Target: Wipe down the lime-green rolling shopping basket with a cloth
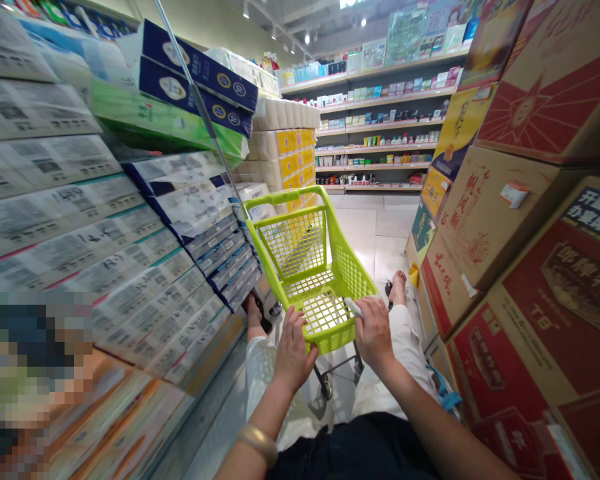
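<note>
A small lime-green shopping cart point(307, 267) stands in front of me in a narrow shop aisle, its basket bare. My left hand point(293, 350) is wrapped over the near rim of the cart on its left side. My right hand point(375, 333) grips the cart's near rim on the right, where a white handle piece point(353, 307) shows by my thumb. A gold bangle point(257, 443) sits on my left wrist. My legs in white trousers and sandalled feet show below the cart.
Stacked tissue packs point(80, 220) line the left side, with yellow-wrapped paper rolls point(290, 147) beyond. Red and brown cartons point(530, 253) tower on the right. Far shelves point(375, 127) of small goods cross the aisle's end. The tiled floor point(375, 233) lies ahead.
</note>
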The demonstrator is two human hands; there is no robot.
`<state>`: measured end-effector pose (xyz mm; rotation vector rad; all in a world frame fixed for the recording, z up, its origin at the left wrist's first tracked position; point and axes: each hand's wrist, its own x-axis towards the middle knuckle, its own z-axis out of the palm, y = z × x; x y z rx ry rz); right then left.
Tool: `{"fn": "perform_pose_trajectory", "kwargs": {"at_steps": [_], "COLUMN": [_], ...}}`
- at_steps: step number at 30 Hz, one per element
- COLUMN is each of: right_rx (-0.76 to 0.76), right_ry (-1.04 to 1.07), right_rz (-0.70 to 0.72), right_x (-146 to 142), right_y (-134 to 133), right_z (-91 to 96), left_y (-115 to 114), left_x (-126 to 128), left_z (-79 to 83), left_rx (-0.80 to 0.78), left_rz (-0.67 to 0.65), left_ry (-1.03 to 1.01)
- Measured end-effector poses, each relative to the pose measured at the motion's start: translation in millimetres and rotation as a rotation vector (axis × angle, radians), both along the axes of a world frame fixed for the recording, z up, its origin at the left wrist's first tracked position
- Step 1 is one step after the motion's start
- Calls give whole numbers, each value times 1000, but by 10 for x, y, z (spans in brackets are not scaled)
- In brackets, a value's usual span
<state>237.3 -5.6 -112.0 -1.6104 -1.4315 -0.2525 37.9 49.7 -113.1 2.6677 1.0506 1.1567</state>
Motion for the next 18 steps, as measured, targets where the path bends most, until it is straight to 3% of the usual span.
{"fn": "perform_pose_trajectory", "kwargs": {"at_steps": [5,8,15,18], "right_rx": [-28,-33,-6,28], "right_ry": [-93,-130,-66,-46], "right_rz": [280,343,-14,-58], "right_x": [-614,-679,-11,5], "right_y": [-61,-80,-81,-87], "right_z": [63,79,-32,-42], "left_y": [25,32,-18,-26], "left_x": [-22,-39,-14,-2], "left_z": [-40,-52,-1,8], "left_rx": [23,32,-2,1], "left_rz": [-20,-26,-4,4], "left_ry": [-10,-6,13,2]}}
